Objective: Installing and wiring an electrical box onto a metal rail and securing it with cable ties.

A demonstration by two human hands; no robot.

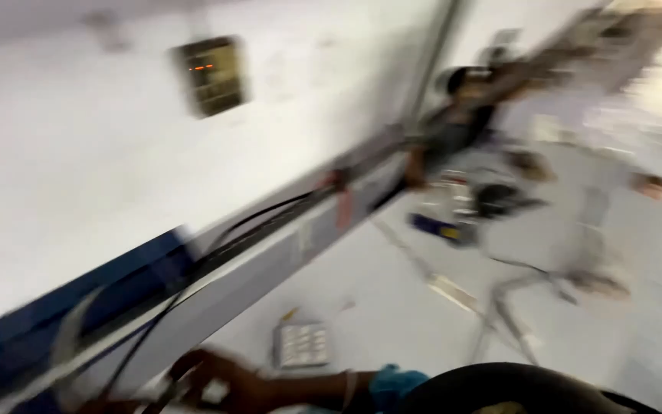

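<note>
- Head view: my feed is heavily smeared and tilted, so I read only coarse shapes.
- The floor (392, 307) is pale grey and smooth, running from the lower middle up to the right.
- A white wall (78, 153) fills the upper left; it looks flat and matt, with faint marks.
- A small dark box (210, 75) sits on the wall, rectangular, with an orange glint near its top.
- A blue band (63, 303) runs along the wall's foot, and a pale rail lies beside it.
- Black cables (231, 234), thin and curved, follow the rail from the lower left up towards the middle.
- One hand (220, 383) shows at the bottom edge, on the near end of the cables; I cannot tell which hand it is.
- Its fingers look curled around something small and pale, but blur hides whether they pinch it.
- A teal cuff (392, 383) sits at that arm's wrist end, soft and crumpled.
- A square grey plate (303, 344) with a grid of bumps lies on the floor just beyond the hand.
- Another person (453, 126) crouches far off by the wall, with dark items scattered on the floor near them.
</note>
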